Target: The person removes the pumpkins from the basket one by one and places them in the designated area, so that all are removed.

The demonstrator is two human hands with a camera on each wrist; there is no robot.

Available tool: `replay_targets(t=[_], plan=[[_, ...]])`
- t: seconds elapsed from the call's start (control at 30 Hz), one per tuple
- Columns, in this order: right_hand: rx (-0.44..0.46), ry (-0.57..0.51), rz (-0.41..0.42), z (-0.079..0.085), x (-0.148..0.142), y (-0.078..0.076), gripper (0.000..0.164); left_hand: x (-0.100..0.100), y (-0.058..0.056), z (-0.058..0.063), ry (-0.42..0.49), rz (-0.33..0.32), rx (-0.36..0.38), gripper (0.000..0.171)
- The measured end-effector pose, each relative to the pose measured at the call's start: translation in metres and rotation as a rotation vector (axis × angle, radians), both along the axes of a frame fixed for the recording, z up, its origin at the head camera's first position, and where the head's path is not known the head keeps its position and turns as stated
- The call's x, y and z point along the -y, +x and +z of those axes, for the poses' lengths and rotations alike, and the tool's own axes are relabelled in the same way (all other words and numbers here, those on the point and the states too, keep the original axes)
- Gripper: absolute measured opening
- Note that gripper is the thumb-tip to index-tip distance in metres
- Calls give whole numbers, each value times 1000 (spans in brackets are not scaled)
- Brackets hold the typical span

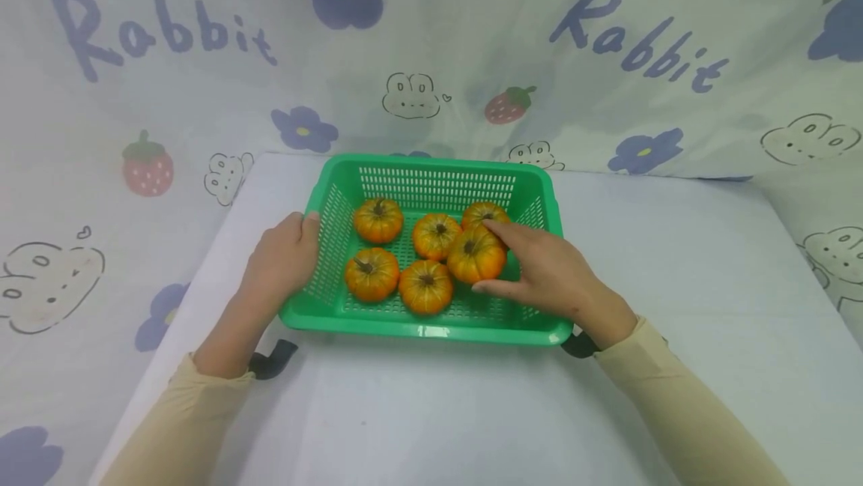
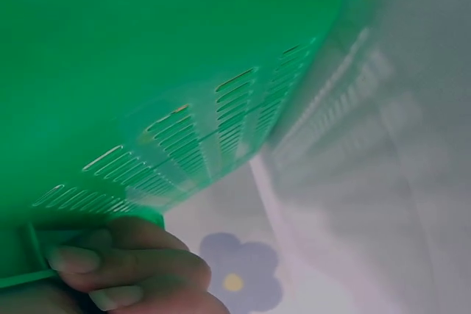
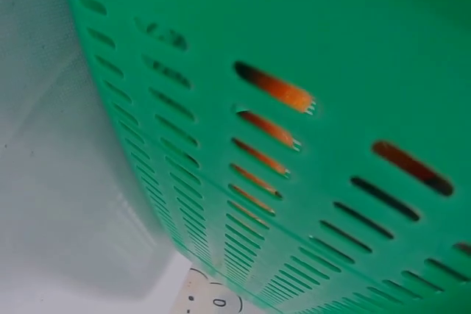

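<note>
A green plastic basket [image 1: 425, 332] with slotted walls holds several small orange pumpkins, among them one at the front left [image 1: 372, 275] and one at the back left [image 1: 378, 221]. My left hand [image 1: 286, 254] grips the basket's left rim; in the left wrist view its fingers [image 2: 140, 262] curl under the edge. Inside the right end, my right hand [image 1: 549, 269] holds a pumpkin [image 1: 477, 255] between thumb and fingers, overlapping its neighbours in the head view. From the right wrist, the basket wall [image 3: 199, 93] hides that hand, with orange showing through its slots.
The basket stands on a white-covered table [image 1: 431, 411]. Behind and to the left hangs a pale cloth [image 1: 445, 37] printed with rabbits, flowers and strawberries. Dark straps [image 1: 273, 360] show at both wrists.
</note>
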State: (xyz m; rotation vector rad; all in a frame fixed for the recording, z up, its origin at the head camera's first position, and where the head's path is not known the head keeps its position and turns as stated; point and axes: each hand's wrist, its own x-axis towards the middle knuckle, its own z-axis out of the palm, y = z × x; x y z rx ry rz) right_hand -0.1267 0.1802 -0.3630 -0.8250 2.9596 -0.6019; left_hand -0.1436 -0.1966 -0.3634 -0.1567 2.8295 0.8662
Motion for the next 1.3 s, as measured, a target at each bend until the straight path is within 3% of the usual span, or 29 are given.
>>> replay_targets(t=[0.2, 0.5, 0.77, 1.1, 1.3], plan=[[3, -60, -13, -2, -2, -1, 97, 0, -3, 1, 6, -7, 15, 63], [0, -144, -46, 1, -5, 0, 94, -1, -6, 0, -123, -23, 17, 70], [-5, -172, -88, 3, -12, 5, 93, -1, -6, 0, -51, -7, 26, 68], [-141, -261, -124, 5, -47, 14, 93, -3, -4, 4, 50, 3, 64, 62], [-120, -306, -192, 9, -68, 20, 93, -2, -4, 5, 69, 2, 76, 64]])
